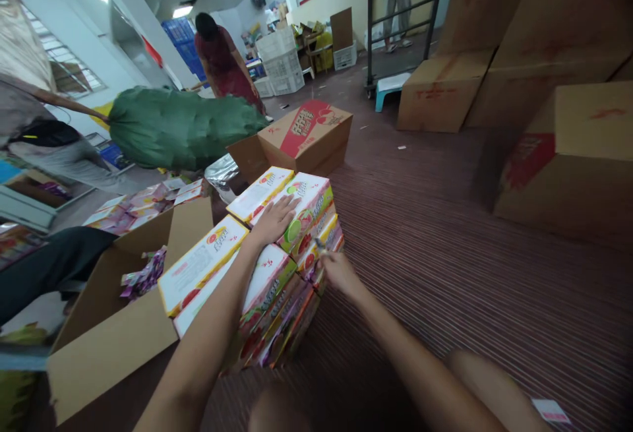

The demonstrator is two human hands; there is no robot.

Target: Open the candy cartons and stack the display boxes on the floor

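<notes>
In front of me stands a stack of small white cartons (pixel 202 264) printed with fruit, several layers high and packed side by side. My left hand (pixel 273 222) lies flat with fingers stretched on the top of a white carton with a green and pink side (pixel 309 198). At the stack's right face, my right hand (pixel 337 272) is closed, its fingertips close to the side of a yellow-edged carton (pixel 316 248). A small greyish thing shows at those fingertips, too small and blurred to name.
An opened cardboard box (pixel 113 346) holds purple packets at left. Behind the stack sits a red-printed box (pixel 309 128). A person holds a big green sack (pixel 182 127); another person (pixel 222 56) stands behind it. Large boxes (pixel 445 89) and a trolley (pixel 403 23) are at right.
</notes>
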